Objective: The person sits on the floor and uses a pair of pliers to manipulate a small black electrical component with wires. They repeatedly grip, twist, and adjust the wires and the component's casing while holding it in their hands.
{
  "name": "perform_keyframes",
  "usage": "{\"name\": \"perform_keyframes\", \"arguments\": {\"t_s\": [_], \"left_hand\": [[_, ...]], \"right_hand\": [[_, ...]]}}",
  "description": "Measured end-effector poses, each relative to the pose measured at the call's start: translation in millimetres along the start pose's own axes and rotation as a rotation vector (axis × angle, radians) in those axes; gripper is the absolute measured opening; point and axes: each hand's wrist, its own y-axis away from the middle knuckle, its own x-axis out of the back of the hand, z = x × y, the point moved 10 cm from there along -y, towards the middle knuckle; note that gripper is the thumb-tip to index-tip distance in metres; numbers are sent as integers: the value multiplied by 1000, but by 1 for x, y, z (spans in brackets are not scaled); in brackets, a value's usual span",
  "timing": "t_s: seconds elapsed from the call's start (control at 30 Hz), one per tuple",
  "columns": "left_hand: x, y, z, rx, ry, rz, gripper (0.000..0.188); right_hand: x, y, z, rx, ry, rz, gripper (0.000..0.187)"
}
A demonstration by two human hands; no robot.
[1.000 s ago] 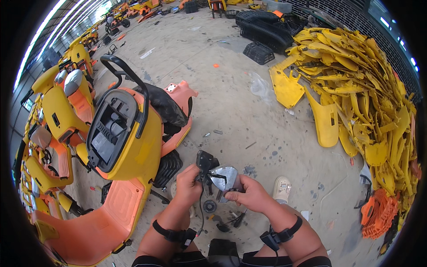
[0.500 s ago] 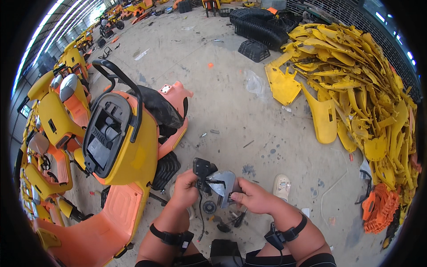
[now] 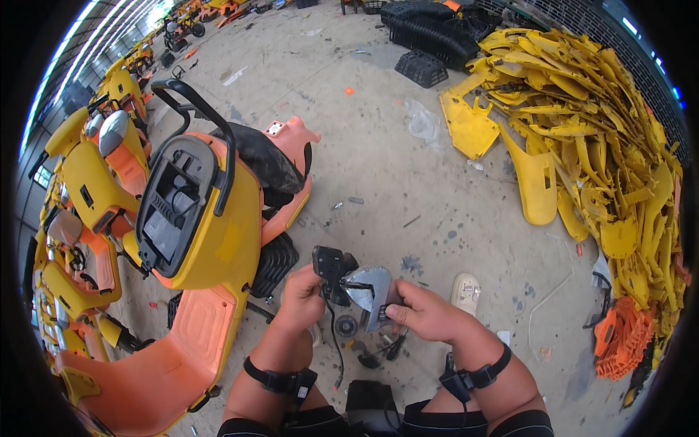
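My left hand (image 3: 300, 297) is closed on a black plastic part (image 3: 331, 269) with a dark cable (image 3: 338, 353) hanging from it. A grey, wedge-shaped piece with a pale, shiny face (image 3: 370, 285) is gripped by my right hand (image 3: 426, 313), thumb on its near edge. The two parts meet or nearly meet between my hands; whether they are joined I cannot tell. On the floor beneath lie a small black wheel-like disc (image 3: 346, 325) and some dark loose pieces (image 3: 369, 358).
To my left stands a yellow and orange scooter body (image 3: 237, 240) with a black handle loop (image 3: 211, 116); more scooters line up behind it. A heap of yellow panels (image 3: 582, 138) rises at the right, beside orange parts (image 3: 622, 339). Black crates (image 3: 422, 69) lie at the far side.
Both hands keep their holds. The black part and the grey piece have tilted slightly, and my right hand has shifted a little. The whole view has moved slightly.
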Motion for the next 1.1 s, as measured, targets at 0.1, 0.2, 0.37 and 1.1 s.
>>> {"name": "perform_keyframes", "arguments": {"t_s": [0.1,0.2,0.37,1.1], "left_hand": [[-2,4,-5,4,7,-38,61],[-1,7,-7,14,0,-71,61],[-3,2,0,13,3,-75,60],[-3,-4,7,-12,-73,-62,62]], "right_hand": [[2,-1,4,25,40,-25,29],[3,-2,4,-14,41,-17,28],[5,0,4,27,-52,-21,29],[9,-10,10,-1,-28,-31,28]]}}
